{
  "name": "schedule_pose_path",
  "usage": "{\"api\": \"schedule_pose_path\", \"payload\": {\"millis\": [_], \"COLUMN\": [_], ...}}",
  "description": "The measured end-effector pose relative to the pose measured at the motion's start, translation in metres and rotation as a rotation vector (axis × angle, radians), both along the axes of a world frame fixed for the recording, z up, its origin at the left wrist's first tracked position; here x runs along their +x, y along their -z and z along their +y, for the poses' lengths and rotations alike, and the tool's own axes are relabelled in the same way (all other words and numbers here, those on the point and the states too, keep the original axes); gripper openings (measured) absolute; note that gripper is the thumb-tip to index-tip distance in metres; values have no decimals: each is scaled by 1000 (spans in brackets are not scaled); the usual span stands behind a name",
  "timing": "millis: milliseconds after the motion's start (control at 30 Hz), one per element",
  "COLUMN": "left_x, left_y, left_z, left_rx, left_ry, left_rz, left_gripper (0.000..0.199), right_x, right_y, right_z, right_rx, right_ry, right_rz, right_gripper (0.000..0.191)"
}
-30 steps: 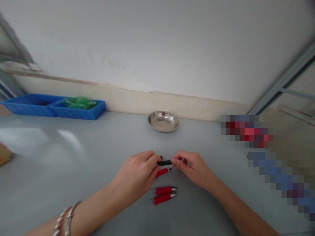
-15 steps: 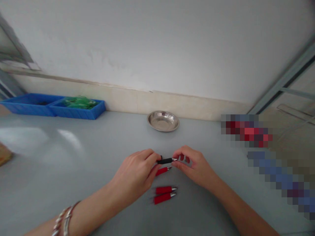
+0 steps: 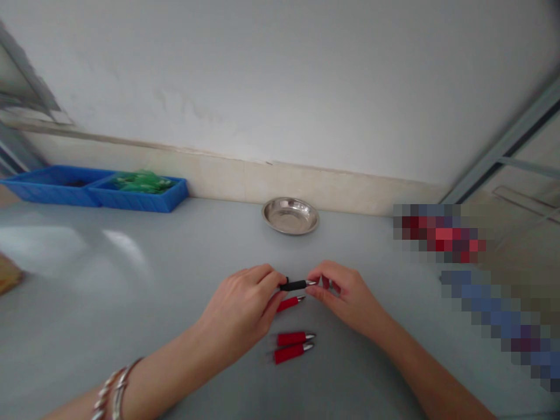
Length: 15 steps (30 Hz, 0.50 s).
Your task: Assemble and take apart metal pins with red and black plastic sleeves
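Note:
A pen with a black grip (image 3: 294, 286) is held level between my two hands above the table. My left hand (image 3: 247, 300) is closed around its rear part, which the fingers hide. At the silver tip, the thumb and fingers of my right hand (image 3: 339, 289) are pinched together on the metal cone. Just below lies a pen part with a red grip (image 3: 287, 304), partly covered by my left hand. Nearer to me, two more red-gripped pen barrels (image 3: 292, 338) rest side by side, their silver tips pointing right.
A round metal dish (image 3: 290, 217) stands near the wall. At the back left are joined blue trays (image 3: 168, 201), one with green pieces (image 3: 146, 182) in it. A brownish object (image 3: 9, 275) shows at the left edge. Things at the right are pixelated.
Very little differs. My right hand has shifted slightly at the pen's tip; my left hand, the pen and the red-gripped parts stay in place.

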<state>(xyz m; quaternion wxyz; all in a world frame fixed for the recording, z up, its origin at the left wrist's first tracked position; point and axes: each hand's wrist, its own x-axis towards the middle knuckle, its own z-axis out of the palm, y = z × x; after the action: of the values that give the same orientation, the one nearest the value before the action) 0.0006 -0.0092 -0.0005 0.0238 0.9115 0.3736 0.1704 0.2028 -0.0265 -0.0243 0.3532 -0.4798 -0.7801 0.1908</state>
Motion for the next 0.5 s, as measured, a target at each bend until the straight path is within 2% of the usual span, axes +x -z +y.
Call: {"api": "schedule_pose_path", "payload": {"millis": [167, 367, 500], "left_x": [0, 1, 0], "left_y": [0, -1, 0], "left_z": [0, 0, 1], "left_rx": [-7, 1, 9], "left_ry": [-4, 3, -1], "left_rz": [13, -6, 12], "left_gripper": [17, 16, 16], "right_x": [0, 2, 2], "right_y": [0, 2, 2], "right_z": [0, 1, 1], "right_rx": [-8, 42, 37], "right_ry": [-3, -7, -34], "right_rz": [-48, -3, -13], "right_gripper": [34, 13, 17]}}
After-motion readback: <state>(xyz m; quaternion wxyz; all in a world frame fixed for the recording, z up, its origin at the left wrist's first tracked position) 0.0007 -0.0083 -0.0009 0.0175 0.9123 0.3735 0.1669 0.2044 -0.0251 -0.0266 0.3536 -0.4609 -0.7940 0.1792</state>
